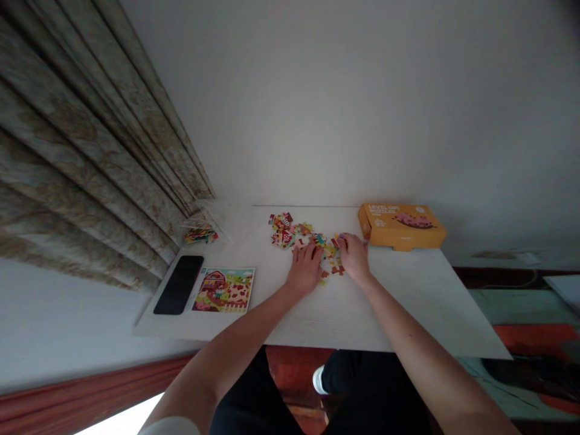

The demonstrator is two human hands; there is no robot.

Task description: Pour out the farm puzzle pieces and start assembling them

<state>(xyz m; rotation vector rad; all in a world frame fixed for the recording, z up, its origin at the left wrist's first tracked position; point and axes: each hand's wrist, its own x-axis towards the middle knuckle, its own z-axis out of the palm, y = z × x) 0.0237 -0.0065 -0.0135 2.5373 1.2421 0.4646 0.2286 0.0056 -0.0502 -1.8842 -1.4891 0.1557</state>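
Note:
A loose heap of multicoloured jigsaw puzzle pieces (294,234) lies on the white table (399,302), with a few pieces scattered toward my hands. My left hand (304,269) rests with its fingers on the near edge of the heap. My right hand (353,257) is on the pieces at the heap's right end, its fingertips drawn together. Whether either hand holds a piece is hidden by the fingers.
A printed farm picture card (223,290) and a black phone or tablet (179,284) lie at the table's left. A clear bag of coloured pieces (200,234) sits by a patterned curtain (81,145). An orange puzzle box (401,226) stands at the back right, against a wall (290,103).

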